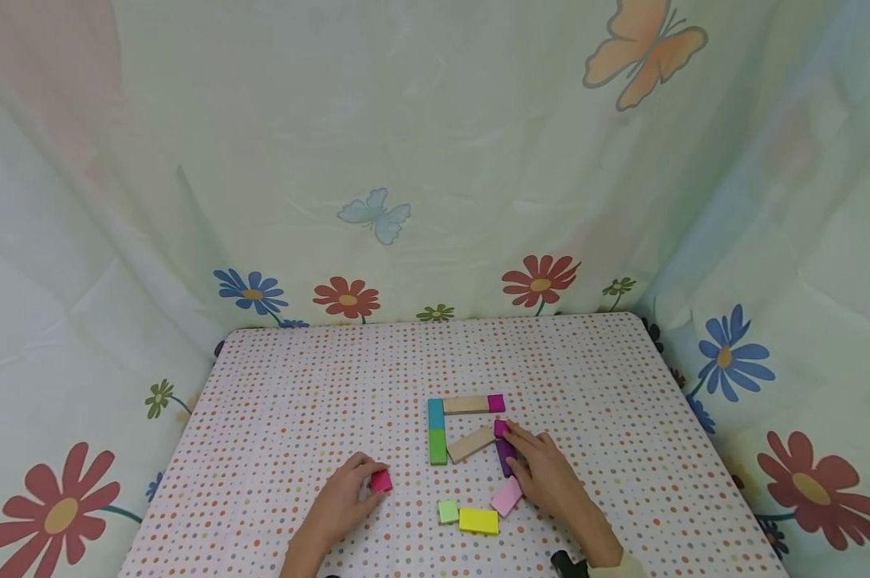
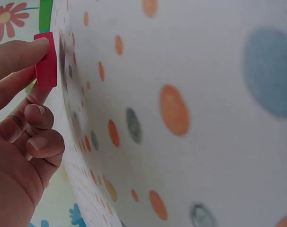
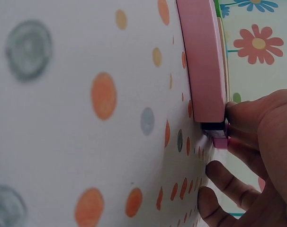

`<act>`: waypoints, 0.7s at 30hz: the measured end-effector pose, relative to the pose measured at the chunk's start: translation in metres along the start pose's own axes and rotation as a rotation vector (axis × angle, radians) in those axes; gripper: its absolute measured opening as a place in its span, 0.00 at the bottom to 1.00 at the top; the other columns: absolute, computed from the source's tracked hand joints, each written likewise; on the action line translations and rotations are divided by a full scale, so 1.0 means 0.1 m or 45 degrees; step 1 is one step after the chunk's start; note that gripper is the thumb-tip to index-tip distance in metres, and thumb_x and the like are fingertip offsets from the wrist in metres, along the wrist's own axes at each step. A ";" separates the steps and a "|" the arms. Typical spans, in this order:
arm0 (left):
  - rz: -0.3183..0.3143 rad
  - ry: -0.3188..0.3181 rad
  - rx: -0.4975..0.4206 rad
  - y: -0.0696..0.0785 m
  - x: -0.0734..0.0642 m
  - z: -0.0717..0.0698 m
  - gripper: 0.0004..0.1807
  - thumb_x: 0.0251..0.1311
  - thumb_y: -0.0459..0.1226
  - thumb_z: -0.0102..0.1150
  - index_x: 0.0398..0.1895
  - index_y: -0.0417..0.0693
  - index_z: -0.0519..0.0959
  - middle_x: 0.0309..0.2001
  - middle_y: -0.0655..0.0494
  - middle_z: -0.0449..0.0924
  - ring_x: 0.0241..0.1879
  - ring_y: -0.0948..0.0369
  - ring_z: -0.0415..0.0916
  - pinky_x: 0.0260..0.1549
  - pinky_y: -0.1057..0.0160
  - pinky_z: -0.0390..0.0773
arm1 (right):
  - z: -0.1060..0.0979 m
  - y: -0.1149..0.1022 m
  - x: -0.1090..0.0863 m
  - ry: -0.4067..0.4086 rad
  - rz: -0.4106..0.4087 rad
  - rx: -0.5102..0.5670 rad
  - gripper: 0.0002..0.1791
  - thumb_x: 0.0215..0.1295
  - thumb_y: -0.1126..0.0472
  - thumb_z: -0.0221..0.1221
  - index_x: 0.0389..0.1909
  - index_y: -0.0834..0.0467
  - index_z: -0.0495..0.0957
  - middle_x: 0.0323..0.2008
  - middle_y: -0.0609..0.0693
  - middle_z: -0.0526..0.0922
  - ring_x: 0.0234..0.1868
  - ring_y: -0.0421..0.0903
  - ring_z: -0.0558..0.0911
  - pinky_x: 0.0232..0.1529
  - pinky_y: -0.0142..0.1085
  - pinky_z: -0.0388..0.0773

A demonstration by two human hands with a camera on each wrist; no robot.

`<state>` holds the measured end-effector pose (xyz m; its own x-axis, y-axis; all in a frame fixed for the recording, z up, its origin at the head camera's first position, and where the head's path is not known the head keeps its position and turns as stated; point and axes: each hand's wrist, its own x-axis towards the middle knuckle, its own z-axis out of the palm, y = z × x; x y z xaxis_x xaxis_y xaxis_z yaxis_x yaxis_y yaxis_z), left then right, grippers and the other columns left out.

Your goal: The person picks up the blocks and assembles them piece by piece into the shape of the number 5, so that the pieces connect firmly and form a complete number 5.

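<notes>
My left hand (image 1: 343, 496) pinches a small red-pink block (image 1: 382, 482) between thumb and fingers; the left wrist view shows it held on edge close to the tabletop. At the right, my right hand (image 1: 550, 475) reaches over a magenta block (image 1: 501, 429) and a dark purple block (image 1: 506, 457). Its fingertips touch the magenta one, and the thumb lies near the purple one's lower end. A light pink block (image 1: 507, 497) slants just below the thumb, large in the right wrist view. A plain wooden block (image 1: 471, 444) angles up toward the magenta block.
Blue (image 1: 436, 414) and green (image 1: 438, 448) blocks form an upright line. From its top, a wooden block (image 1: 466, 405) and another magenta block (image 1: 496, 403) run right. Yellow (image 1: 478, 521) and light green (image 1: 448, 511) blocks lie nearer. A dotted cloth covers the table (image 1: 298, 385).
</notes>
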<state>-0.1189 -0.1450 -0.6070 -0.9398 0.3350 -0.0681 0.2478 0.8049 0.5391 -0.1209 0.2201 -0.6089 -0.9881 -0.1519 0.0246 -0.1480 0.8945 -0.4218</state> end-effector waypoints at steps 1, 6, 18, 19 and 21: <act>0.004 -0.003 -0.006 0.01 0.00 0.00 0.21 0.63 0.43 0.74 0.60 0.55 0.85 0.51 0.65 0.80 0.44 0.69 0.76 0.42 0.65 0.79 | 0.00 0.00 0.00 0.000 0.001 0.000 0.28 0.76 0.58 0.64 0.73 0.58 0.75 0.79 0.54 0.71 0.68 0.63 0.77 0.76 0.64 0.67; 0.049 -0.005 -0.053 0.05 0.00 -0.01 0.20 0.65 0.42 0.72 0.60 0.54 0.85 0.52 0.65 0.80 0.43 0.69 0.75 0.41 0.67 0.78 | 0.00 0.00 0.00 0.002 -0.009 -0.003 0.28 0.76 0.58 0.63 0.73 0.58 0.75 0.78 0.55 0.72 0.66 0.62 0.78 0.75 0.63 0.69; 0.161 -0.123 -0.089 0.16 0.00 0.06 0.20 0.66 0.38 0.71 0.61 0.56 0.85 0.52 0.65 0.79 0.40 0.71 0.71 0.40 0.69 0.74 | 0.00 0.01 -0.01 0.035 -0.038 0.024 0.27 0.75 0.59 0.64 0.72 0.60 0.76 0.77 0.55 0.73 0.68 0.62 0.78 0.74 0.63 0.69; 0.161 -0.142 -0.089 0.16 0.00 0.08 0.20 0.67 0.38 0.70 0.61 0.56 0.85 0.53 0.65 0.79 0.40 0.72 0.70 0.39 0.70 0.73 | 0.00 0.01 -0.01 0.043 -0.045 0.031 0.27 0.74 0.59 0.65 0.71 0.60 0.77 0.77 0.55 0.73 0.68 0.61 0.78 0.74 0.63 0.70; 0.168 -0.159 -0.085 0.18 0.00 0.10 0.19 0.68 0.38 0.69 0.61 0.57 0.85 0.53 0.65 0.79 0.40 0.72 0.70 0.40 0.70 0.74 | 0.00 0.01 -0.02 0.059 -0.057 0.037 0.27 0.74 0.59 0.65 0.71 0.61 0.77 0.76 0.56 0.74 0.67 0.61 0.78 0.72 0.61 0.71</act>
<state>-0.1126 -0.1255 -0.6055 -0.8624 0.4974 -0.0946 0.3472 0.7170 0.6044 -0.1194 0.2214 -0.6100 -0.9815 -0.1711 0.0856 -0.1914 0.8744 -0.4458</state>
